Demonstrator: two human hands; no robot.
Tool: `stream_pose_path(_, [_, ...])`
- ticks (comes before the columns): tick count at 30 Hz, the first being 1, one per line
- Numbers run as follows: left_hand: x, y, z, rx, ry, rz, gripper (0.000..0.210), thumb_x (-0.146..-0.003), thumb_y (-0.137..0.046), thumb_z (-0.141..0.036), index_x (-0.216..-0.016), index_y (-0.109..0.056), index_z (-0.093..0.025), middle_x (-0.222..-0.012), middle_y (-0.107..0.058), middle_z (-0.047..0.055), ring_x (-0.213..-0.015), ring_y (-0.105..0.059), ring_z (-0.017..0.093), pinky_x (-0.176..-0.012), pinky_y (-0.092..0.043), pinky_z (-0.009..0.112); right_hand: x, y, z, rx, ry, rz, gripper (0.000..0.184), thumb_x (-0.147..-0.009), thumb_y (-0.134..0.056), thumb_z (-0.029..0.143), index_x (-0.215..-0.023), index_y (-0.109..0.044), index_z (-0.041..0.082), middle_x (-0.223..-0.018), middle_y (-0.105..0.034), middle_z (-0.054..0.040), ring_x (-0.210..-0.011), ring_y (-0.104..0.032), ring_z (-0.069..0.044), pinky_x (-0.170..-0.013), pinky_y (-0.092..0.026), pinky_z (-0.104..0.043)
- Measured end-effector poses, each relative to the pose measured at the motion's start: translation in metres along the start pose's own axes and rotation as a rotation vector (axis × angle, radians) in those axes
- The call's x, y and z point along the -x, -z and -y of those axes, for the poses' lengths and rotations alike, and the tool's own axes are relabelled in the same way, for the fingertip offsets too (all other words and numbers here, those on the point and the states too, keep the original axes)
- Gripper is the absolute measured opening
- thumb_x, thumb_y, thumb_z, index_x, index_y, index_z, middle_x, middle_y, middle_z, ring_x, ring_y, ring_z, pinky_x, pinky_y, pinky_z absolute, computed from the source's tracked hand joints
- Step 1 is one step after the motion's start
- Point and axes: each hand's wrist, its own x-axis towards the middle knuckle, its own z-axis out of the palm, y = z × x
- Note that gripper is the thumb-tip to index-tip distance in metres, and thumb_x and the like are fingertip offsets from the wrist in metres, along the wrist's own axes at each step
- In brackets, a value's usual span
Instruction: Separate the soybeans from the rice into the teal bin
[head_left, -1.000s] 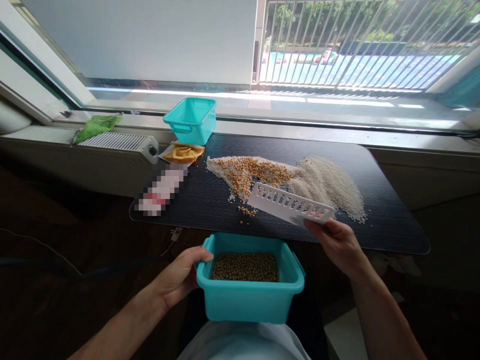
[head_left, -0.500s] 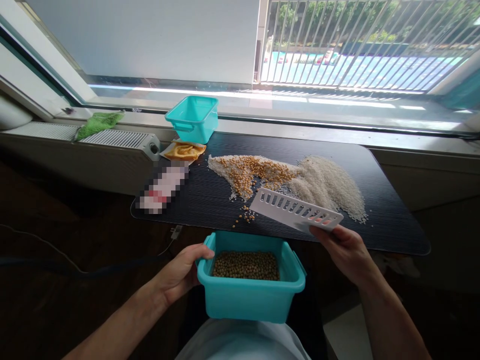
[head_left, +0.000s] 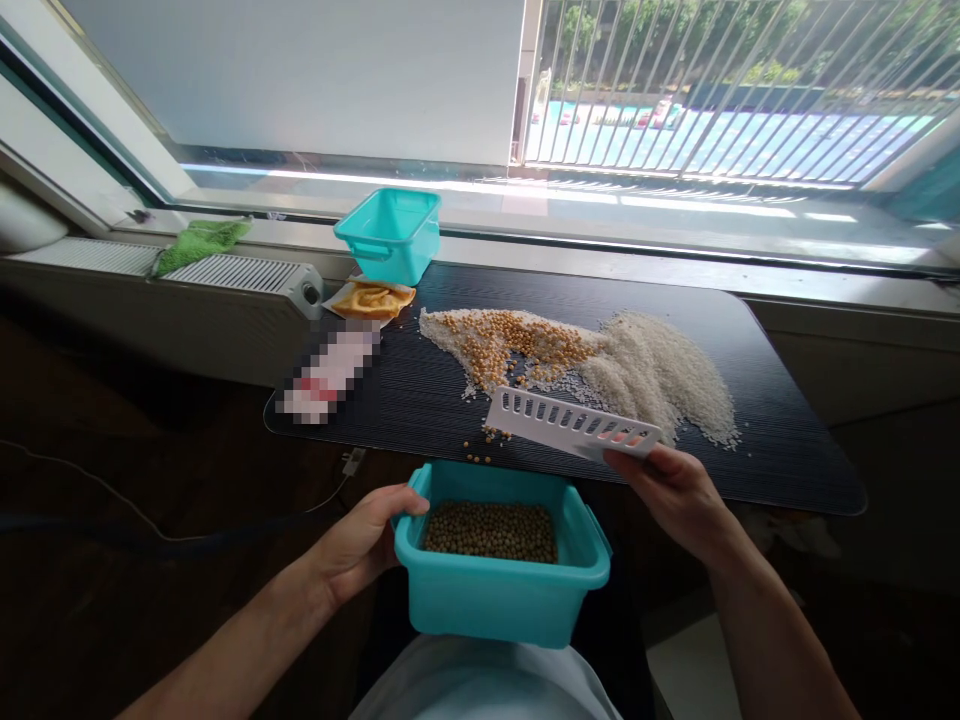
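My left hand (head_left: 375,535) grips the left rim of a teal plastic bin (head_left: 499,605), thumb over the edge. Inside the bin lies a layer of round chickpea-like beans (head_left: 491,531). The bin sits below the table's front edge, close to my body. In my right hand (head_left: 679,500) is a white slotted plastic strip (head_left: 555,425), held by its right end and slanting down over the table. Its left end is by a few loose beans (head_left: 478,458) near the edge. Just behind the strip, golden beans (head_left: 517,338) lie on white rice-like grains (head_left: 660,370) heaped to the right.
A second teal bin (head_left: 394,240) stands at the table's back left corner, by a folded yellow cloth (head_left: 373,298). A blurred pink-and-white item (head_left: 330,375) lies at the left. Beyond are a radiator (head_left: 247,285) with a green cloth (head_left: 202,245) and a window.
My right hand has moved the slotted strip slightly left and toward me, over the loose beans near the table's edge. My left hand still holds the bin in the same place.
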Motion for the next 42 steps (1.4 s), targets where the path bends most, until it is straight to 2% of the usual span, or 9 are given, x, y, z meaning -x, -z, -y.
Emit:
stream_pose_path(3, [-0.001,0.0,-0.001,-0.026,-0.02,-0.021,0.03,-0.047,-0.079,-0.023,-0.07,-0.062,-0.015,-0.063,-0.062,-0.001,-0.056,-0.055,0.012,-0.054,-0.05,0.023,0.007,0.004,0.005,0.013,-0.001,0.002,0.04,-0.077,-0.07,0.059,-0.094,-0.081,0.024,-0.094,-0.079,-0.005,-0.092,-0.073,-0.027,-0.086,-0.058,-0.037])
stream_pose_path(8, [-0.001,0.0,-0.002,-0.03,-0.015,-0.049,0.03,-0.046,-0.078,-0.023,-0.069,-0.061,-0.015,-0.061,-0.061,-0.002,-0.057,-0.057,0.014,-0.055,-0.051,0.024,0.01,0.004,0.003,0.021,-0.025,-0.057,0.042,-0.074,-0.071,0.061,-0.088,-0.081,0.023,-0.086,-0.079,-0.0055,-0.083,-0.073,-0.027,-0.08,-0.06,-0.038])
stream_pose_path(14, [0.0,0.001,-0.001,-0.025,-0.025,-0.048,0.03,-0.046,-0.078,-0.022,-0.071,-0.063,-0.015,-0.063,-0.063,0.0,-0.055,-0.056,0.013,-0.053,-0.05,0.023,0.017,0.006,0.004,-0.013,-0.079,0.003,0.044,-0.072,-0.073,0.061,-0.093,-0.081,0.023,-0.094,-0.079,-0.0066,-0.089,-0.074,-0.029,-0.086,-0.059,-0.041])
stream_pose_path(20, [0.0,0.0,-0.003,-0.018,-0.025,-0.045,0.026,-0.048,-0.077,-0.021,-0.068,-0.063,-0.014,-0.062,-0.063,0.0,-0.054,-0.056,0.012,-0.054,-0.051,0.024,0.011,-0.001,0.007,-0.014,-0.053,-0.033,0.046,-0.07,-0.072,0.064,-0.088,-0.081,0.022,-0.089,-0.08,-0.0068,-0.087,-0.074,-0.029,-0.085,-0.06,-0.041])
stream_pose_path(28, [-0.002,0.004,-0.001,-0.021,-0.027,-0.019,0.021,-0.054,-0.075,-0.021,-0.07,-0.064,-0.014,-0.061,-0.063,-0.001,-0.056,-0.059,0.014,-0.058,-0.051,0.025,0.015,-0.002,0.018,-0.032,-0.084,0.161,0.043,-0.077,-0.069,0.059,-0.1,-0.08,0.024,-0.1,-0.079,-0.0064,-0.094,-0.074,-0.028,-0.087,-0.059,-0.039])
stream_pose_path(35, [-0.002,0.01,-0.001,-0.017,-0.036,0.003,0.019,-0.056,-0.075,-0.018,-0.07,-0.063,-0.016,-0.063,-0.064,-0.001,-0.06,-0.062,0.015,-0.06,-0.052,0.025,0.0,-0.021,0.017,-0.03,0.01,0.146,0.041,-0.082,-0.065,0.057,-0.098,-0.079,0.022,-0.099,-0.079,-0.0057,-0.093,-0.073,-0.027,-0.085,-0.059,-0.037])
stream_pose_path(42, [0.0,0.012,-0.001,-0.011,-0.038,0.009,0.026,-0.055,-0.077,-0.02,-0.078,-0.067,-0.013,-0.07,-0.068,0.002,-0.061,-0.062,0.015,-0.062,-0.053,0.026,0.002,-0.024,0.015,-0.046,-0.031,0.229,0.036,-0.085,-0.065,0.05,-0.104,-0.078,0.023,-0.1,-0.079,-0.0038,-0.091,-0.073,-0.025,-0.082,-0.059,-0.034])
